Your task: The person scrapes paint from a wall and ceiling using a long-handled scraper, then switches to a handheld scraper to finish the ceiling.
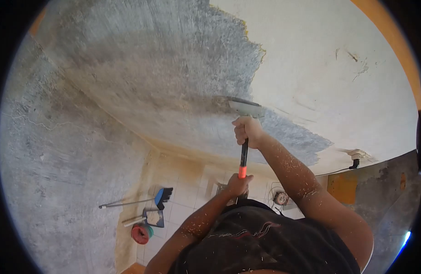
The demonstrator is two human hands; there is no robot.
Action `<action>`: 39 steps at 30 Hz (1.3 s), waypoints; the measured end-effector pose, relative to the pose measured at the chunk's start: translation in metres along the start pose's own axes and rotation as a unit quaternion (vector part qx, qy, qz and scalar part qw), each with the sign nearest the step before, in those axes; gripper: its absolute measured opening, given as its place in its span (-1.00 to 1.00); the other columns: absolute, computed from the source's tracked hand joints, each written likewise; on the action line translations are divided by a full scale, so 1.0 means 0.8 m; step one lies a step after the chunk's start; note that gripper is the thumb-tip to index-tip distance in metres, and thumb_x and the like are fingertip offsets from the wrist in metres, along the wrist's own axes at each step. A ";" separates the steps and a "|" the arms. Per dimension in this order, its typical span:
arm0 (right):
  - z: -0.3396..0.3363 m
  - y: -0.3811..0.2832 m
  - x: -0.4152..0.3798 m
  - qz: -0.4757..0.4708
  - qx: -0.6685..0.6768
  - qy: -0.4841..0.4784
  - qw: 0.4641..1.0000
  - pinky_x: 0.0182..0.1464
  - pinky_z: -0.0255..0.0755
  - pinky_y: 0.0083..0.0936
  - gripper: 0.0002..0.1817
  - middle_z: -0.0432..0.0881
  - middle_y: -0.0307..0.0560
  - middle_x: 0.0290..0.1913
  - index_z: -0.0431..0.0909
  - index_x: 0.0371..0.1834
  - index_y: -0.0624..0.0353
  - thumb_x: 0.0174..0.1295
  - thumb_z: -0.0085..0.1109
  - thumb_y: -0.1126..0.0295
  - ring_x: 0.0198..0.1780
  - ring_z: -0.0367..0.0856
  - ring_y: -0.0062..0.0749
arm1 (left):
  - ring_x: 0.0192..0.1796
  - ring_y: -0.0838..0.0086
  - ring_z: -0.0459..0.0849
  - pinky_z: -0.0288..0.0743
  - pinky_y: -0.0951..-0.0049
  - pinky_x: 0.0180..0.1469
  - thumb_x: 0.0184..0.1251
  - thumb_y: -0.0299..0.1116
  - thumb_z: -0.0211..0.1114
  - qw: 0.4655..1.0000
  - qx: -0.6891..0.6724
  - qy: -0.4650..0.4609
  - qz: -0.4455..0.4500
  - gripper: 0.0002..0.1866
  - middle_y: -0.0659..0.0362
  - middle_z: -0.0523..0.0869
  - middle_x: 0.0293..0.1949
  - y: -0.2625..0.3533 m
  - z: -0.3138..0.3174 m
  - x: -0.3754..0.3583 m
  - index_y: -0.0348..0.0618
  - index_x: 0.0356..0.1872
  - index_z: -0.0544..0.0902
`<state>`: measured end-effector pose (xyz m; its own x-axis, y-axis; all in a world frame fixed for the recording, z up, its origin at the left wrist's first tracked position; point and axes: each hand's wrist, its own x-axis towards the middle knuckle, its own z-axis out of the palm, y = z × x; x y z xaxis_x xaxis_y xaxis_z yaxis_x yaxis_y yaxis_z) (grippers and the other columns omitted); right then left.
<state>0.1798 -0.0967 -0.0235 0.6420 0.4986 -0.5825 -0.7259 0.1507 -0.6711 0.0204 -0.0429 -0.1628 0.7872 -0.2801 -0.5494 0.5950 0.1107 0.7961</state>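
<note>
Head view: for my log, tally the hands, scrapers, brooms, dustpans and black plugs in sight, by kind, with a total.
Hands: 2, the right hand and the left hand
Scraper: 1
Broom: 1
Dustpan: 1
Black plug: 1
Total: 6

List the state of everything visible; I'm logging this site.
Scraper: held up at the wall
Right hand: closed, higher on scraper
Left hand: closed, lower on scraper
Wall: partly gray, partly off-white
Plug: apparently in its outlet
Broom: seemingly leaning
Dustpan: seemingly holding pale debris
Right forearm: flecked with bits
</note>
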 end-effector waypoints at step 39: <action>-0.021 0.015 -0.011 0.000 0.046 0.003 0.999 -0.71 -0.17 -0.53 -0.60 0.00 -0.39 -0.83 0.00 -0.82 -0.14 -0.02 0.02 0.38 -0.82 -0.07 -0.59 | -0.77 0.56 0.38 0.23 0.46 -0.70 0.21 -0.19 0.19 0.999 -0.003 0.005 -0.037 -0.64 0.29 0.38 -0.80 -0.011 0.001 -0.008 -0.13 -0.71 0.40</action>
<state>0.1696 -0.1136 -0.0343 0.6432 0.4929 -0.5859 -0.7453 0.2278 -0.6266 0.0097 -0.0428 -0.1658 0.7422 -0.2779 -0.6098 0.6529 0.0948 0.7515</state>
